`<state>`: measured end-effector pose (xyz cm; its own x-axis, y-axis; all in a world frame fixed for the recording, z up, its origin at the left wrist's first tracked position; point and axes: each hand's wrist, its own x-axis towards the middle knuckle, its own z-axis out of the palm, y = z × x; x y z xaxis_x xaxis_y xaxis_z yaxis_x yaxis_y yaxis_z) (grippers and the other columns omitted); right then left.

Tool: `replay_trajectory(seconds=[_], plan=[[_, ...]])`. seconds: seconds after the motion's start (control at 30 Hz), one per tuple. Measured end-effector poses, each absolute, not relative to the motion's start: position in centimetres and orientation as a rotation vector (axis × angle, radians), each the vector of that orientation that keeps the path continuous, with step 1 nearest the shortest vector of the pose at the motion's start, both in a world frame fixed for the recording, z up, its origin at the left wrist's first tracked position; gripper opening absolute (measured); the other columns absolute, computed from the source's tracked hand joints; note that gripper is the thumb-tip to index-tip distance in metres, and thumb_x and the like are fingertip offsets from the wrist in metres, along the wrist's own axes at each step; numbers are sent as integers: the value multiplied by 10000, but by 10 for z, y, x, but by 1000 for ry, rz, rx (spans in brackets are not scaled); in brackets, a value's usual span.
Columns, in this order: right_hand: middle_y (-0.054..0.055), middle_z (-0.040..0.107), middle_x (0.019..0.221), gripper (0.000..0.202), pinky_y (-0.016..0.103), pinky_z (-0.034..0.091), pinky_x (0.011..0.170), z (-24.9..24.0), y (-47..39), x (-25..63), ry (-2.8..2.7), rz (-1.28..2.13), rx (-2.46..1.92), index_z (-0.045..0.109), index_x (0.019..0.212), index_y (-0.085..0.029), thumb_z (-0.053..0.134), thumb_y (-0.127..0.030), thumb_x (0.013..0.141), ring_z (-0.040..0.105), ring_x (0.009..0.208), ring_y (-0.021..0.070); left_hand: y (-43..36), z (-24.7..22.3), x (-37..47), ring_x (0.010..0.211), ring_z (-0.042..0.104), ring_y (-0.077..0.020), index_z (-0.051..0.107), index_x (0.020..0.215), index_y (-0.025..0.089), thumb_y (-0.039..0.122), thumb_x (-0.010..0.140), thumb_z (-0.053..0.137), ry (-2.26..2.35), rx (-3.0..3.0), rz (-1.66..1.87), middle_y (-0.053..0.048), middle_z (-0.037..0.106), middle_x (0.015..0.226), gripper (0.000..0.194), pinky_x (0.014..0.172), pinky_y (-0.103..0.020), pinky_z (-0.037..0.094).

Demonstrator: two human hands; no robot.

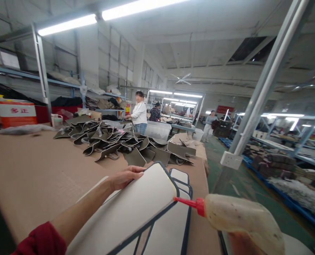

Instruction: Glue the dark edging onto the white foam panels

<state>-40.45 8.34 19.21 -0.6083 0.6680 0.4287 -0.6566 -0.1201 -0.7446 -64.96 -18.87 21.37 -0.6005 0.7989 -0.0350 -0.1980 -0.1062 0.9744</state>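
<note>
A white panel with dark blue edging (136,202) lies tilted over more pieces of the same kind. My left hand (126,177) grips its far left edge, fingers on top and thumb near the rim. My right hand (244,242), mostly hidden, is wrapped round a cloudy squeeze bottle (239,214) with a red nozzle. The nozzle tip meets the panel's dark edging at its right corner. A thin yellowish line shows along that edge. Beneath and behind the panel, other white edged pieces (180,175) are stacked on the brown table (53,170).
A heap of dark green-grey pieces (136,145) covers the table's far side. A red-and-white container (15,111) stands at the back left. On the right, a metal post (266,78) carries a socket box (230,160). Several people, including one in white (139,113), are farther back.
</note>
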Motion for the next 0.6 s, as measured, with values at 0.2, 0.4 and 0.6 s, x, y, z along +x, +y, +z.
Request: replay_trajectory(seconds=[0.2,0.4,0.6], plan=[[-50,752,1029,660,183,571,786,189,88,-405,-1152,1802,-190,655,1210,-333,906,-272,602,711,923,156,-176,206,-639,648,662,-128,758,1095,147,382,627,887,1438,608,1883,-74,772,849,539,594,-189,507],[-27,724,1110,616,199,561,816,190,90,-403,-1149,1792,-216,669,1188,-322,895,-301,615,681,1008,176,-168,207,-627,642,653,-126,761,1084,148,410,577,915,1439,562,1948,-74,769,843,591,584,-194,505],[32,719,1100,647,263,596,733,182,100,-404,-1197,1728,-83,646,1225,-278,872,-280,619,703,908,216,-161,206,-617,626,654,-123,770,1007,145,423,495,947,1437,473,2041,-55,760,789,609,567,-190,511]])
